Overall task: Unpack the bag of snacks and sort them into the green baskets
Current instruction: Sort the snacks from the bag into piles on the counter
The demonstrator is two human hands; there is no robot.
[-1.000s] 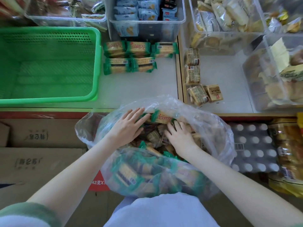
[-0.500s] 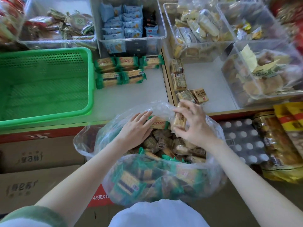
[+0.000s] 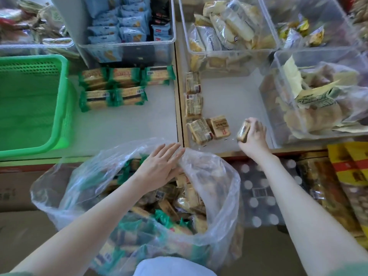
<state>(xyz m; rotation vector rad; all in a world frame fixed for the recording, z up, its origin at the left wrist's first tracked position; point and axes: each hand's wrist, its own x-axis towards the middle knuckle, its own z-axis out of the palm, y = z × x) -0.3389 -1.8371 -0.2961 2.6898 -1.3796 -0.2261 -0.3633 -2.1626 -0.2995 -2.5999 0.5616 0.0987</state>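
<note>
A brown snack packet point(image 3: 243, 131) is sitting in the curled fingers of the right hand point(image 3: 255, 137), which is gripping it near the worktop's point(image 3: 229, 100) front edge, just right of two similar brown packets point(image 3: 209, 130). Whether it is touching the surface is hard to tell. The left hand point(image 3: 161, 166) is lying flat, fingers straight, on the clear bag's point(image 3: 221, 198) far rim. The bag's contents are blurring behind the plastic. The green basket point(image 3: 59, 108) is sitting towards the worktop's left edge, cut off by the frame.
</note>
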